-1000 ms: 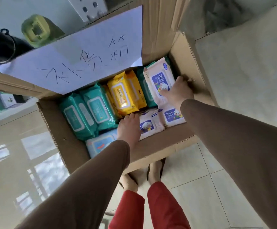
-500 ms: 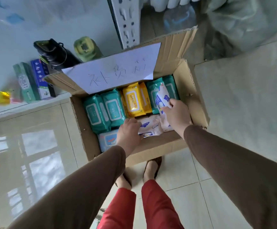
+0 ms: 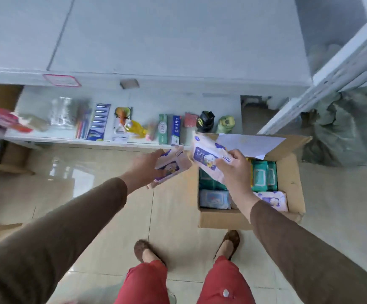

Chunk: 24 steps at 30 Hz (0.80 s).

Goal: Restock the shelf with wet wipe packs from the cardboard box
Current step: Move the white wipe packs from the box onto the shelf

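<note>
Hands each grip one white wipe pack — left hand (image 3: 144,170) with its pack (image 3: 170,166) out over the floor, right hand (image 3: 236,170) with its pack (image 3: 206,157) above the box (image 3: 296,189) — probably both bound for the shelf (image 3: 68,137).

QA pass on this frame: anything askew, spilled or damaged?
Nothing damaged or spilled. Only oddity: a yellow bottle lies tipped over on the low white shelf among upright goods. Both hands, left and right, hold white wipe packs.
</note>
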Tool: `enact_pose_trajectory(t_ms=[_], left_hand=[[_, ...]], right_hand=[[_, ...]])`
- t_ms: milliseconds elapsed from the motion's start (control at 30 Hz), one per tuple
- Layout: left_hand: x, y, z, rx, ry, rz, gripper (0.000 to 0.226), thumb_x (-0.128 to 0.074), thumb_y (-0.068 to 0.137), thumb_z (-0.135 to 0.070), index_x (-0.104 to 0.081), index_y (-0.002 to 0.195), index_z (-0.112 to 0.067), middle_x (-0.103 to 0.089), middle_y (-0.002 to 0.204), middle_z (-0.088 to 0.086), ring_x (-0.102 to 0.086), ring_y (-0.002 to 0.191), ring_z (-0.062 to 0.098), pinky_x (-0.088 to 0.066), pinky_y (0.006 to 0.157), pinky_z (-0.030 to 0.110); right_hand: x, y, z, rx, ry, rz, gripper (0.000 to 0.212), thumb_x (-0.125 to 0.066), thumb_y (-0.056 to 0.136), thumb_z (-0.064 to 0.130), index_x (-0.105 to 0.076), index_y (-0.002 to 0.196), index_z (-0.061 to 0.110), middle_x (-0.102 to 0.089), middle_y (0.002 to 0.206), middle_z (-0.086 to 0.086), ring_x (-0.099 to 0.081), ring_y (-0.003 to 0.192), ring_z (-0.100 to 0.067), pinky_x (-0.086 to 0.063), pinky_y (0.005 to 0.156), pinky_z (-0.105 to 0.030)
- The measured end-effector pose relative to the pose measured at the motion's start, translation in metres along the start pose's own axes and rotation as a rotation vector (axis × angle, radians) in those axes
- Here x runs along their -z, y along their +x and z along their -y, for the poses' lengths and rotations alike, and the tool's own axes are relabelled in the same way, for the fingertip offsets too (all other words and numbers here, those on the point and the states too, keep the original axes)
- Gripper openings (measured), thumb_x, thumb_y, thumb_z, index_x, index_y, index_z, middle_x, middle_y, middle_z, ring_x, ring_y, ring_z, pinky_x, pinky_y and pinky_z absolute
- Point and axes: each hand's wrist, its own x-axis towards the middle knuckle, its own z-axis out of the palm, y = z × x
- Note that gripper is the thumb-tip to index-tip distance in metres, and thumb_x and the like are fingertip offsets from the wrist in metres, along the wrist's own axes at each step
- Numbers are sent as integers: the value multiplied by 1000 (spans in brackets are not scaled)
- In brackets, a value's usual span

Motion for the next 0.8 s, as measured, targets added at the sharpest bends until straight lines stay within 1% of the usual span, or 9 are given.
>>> enact_pose_trajectory(t_ms=[67,133,233,300,367,433,533,667,800], left_hand=[[53,-27,44,4,1,-39,48,-73,76,-49,-49,115,-34,-67,99,1,-64,85,30,-55,76,41],[104,-52,87,6,102,-97,46,-70,81,-47,-48,120,-34,-67,100,2,-64,85,30,-52,70,35],[173,-79,151,50,145,-187,53,-71,83,-41,-49,131,-33,-67,109,5,-65,94,30,-52,75,37],[214,-92,187,80,131,-237,53,-74,81,-37,-53,129,-30,-67,111,5,-64,98,30,-51,77,37],[251,-97,221,93,123,-283,44,-75,80,-35,-59,121,-27,-68,108,3,-63,96,29,-45,69,34],[286,-97,251,97,152,-320,33,-74,79,-36,-63,109,-29,-68,99,-2,-62,87,25,-39,60,31],[334,-82,294,119,187,-353,22,-72,79,-39,-60,95,-30,-66,85,-7,-61,76,20,-48,57,32],[402,-46,348,147,188,-383,20,-72,81,-36,-60,97,-32,-64,83,-9,-60,77,20,-45,59,31],[474,-1,408,202,118,-422,26,-73,81,-36,-60,103,-33,-64,88,-7,-58,81,22,-44,62,32]], right_hand=[[-48,-15,42,42,12,52,17,-71,71,21,-57,78,27,-73,82,3,-70,75,-20,-59,67,-46],[-98,-23,77,91,36,96,26,-73,68,26,-63,92,32,-76,95,0,-73,89,-25,-58,80,-55],[-168,-30,129,150,95,156,36,-73,67,25,-66,97,44,-75,105,5,-73,96,-21,-57,88,-53],[-208,-45,176,170,75,182,36,-74,73,22,-67,99,46,-74,100,14,-74,87,-14,-60,83,-50],[-246,-48,209,184,87,219,34,-73,83,15,-66,106,39,-70,90,22,-71,75,-11,-62,74,-47],[-281,-40,233,210,93,231,24,-73,85,12,-67,93,34,-69,86,21,-71,81,-12,-61,81,-44],[-331,-21,267,269,90,247,21,-73,85,12,-70,87,32,-74,83,13,-73,86,-17,-60,82,-40],[-405,29,315,323,107,272,19,-69,85,10,-73,101,19,-77,87,4,-74,76,-18,-57,58,-30],[-489,86,369,315,123,300,21,-67,83,6,-73,89,25,-76,82,7,-72,72,-16,-57,63,-34]])
